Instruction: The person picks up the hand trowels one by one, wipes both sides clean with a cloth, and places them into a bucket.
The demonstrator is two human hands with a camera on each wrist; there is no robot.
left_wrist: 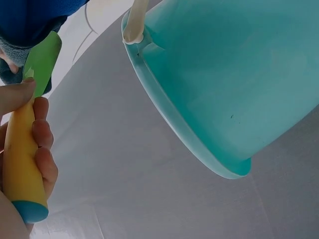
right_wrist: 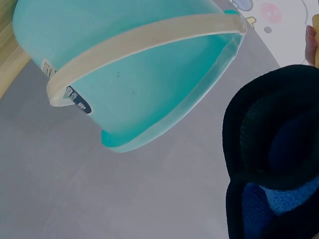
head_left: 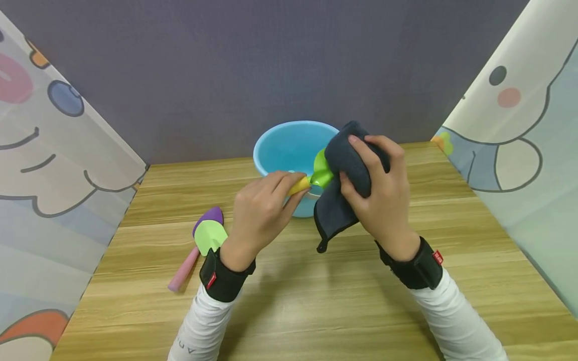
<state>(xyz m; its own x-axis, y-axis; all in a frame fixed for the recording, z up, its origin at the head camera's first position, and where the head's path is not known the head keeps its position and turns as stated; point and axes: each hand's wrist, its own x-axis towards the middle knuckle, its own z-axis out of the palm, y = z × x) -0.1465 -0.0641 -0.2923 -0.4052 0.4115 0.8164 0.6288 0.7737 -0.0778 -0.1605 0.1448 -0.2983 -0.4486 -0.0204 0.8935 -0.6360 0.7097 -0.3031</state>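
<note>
My left hand (head_left: 262, 208) grips the yellow handle of a small toy shovel (left_wrist: 24, 154). The handle ends in a blue tip, and its bright green blade (head_left: 321, 173) points to the right. A dark grey-blue cloth (head_left: 336, 205) is held in my right hand (head_left: 384, 195), bunched over the far part of the blade, which it hides. One corner of the cloth hangs down. Both hands are in the air in front of a light blue bucket (head_left: 258, 155), near its rim. In the right wrist view, the folded cloth (right_wrist: 279, 129) fills the right side.
Left on the wooden table (head_left: 316, 311) lie a purple toy shovel with a pink handle (head_left: 184, 269) and a light green shovel (head_left: 210, 235), partly hidden by my left wrist. The bucket has a whitish carrying handle (right_wrist: 144, 37). A grey wall stands behind, with cartoon-printed panels on both sides.
</note>
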